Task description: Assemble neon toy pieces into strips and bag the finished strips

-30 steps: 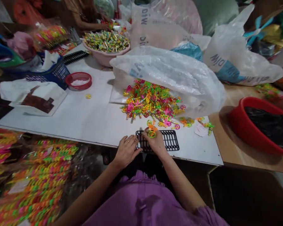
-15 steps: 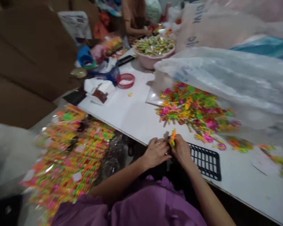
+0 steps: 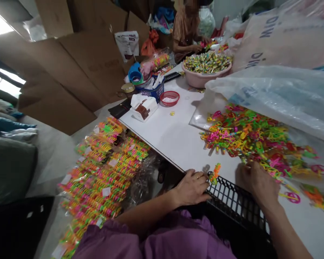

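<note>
My left hand (image 3: 193, 187) rests on the left end of a black plastic grid tray (image 3: 233, 201) at the white table's near edge, fingers curled against it. A small orange and green plastic toy (image 3: 215, 173) stands in the grid just past its fingertips. My right hand (image 3: 257, 183) reaches into the near edge of a heap of small neon plastic toys (image 3: 253, 136), fingers closed in a pinch. What it pinches is too small to make out. The heap spills out of a big clear plastic bag (image 3: 280, 97).
Clear packs of neon toys (image 3: 105, 165) lie on the floor at left. On the white table (image 3: 175, 136) stand a red basket (image 3: 169, 98), a blue basket (image 3: 152, 91) and a pink basin of sweets (image 3: 206, 70). Another person (image 3: 187, 30) sits at the far end. Cardboard sheets (image 3: 78, 68) lean behind.
My right hand has let go of the orange toy at the grid and moved right into the heap. The view has swung left, showing the floor and cardboard.
</note>
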A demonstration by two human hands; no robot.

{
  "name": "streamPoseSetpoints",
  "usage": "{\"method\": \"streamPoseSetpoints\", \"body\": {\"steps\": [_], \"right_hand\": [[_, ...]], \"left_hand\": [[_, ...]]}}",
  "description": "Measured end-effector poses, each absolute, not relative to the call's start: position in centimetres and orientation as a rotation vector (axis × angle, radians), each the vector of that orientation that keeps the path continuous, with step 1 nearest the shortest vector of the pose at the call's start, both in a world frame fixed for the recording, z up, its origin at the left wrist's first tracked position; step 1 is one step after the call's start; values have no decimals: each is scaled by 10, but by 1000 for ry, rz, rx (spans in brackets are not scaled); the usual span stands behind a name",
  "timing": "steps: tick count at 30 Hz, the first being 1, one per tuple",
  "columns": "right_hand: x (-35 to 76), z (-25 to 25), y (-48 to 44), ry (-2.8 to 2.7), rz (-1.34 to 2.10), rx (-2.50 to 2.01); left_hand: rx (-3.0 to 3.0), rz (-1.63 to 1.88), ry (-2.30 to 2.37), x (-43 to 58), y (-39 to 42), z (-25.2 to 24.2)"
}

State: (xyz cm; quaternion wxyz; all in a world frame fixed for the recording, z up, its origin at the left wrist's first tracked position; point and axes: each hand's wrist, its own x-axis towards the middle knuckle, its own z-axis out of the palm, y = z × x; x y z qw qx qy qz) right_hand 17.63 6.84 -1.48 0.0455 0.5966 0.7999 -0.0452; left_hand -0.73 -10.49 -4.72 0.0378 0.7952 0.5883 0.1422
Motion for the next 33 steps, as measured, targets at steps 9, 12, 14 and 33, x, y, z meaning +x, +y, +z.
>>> {"method": "streamPoseSetpoints", "body": {"steps": [9,12,14,33], "right_hand": [[184,-15,58,2504,-192,1832],[157,-16,70,2529,-60,1857],[153,-16,70,2476,-59,1859],[210,-12,40,2574,-250,1808]], "left_hand": [[2425,463,1777,-25,-114,-50],[2453,448,1746,-25,-110,-52],[2432,466,1754,-23,-111,-54],[2416,588,1920,-17,-92,-64]]}}
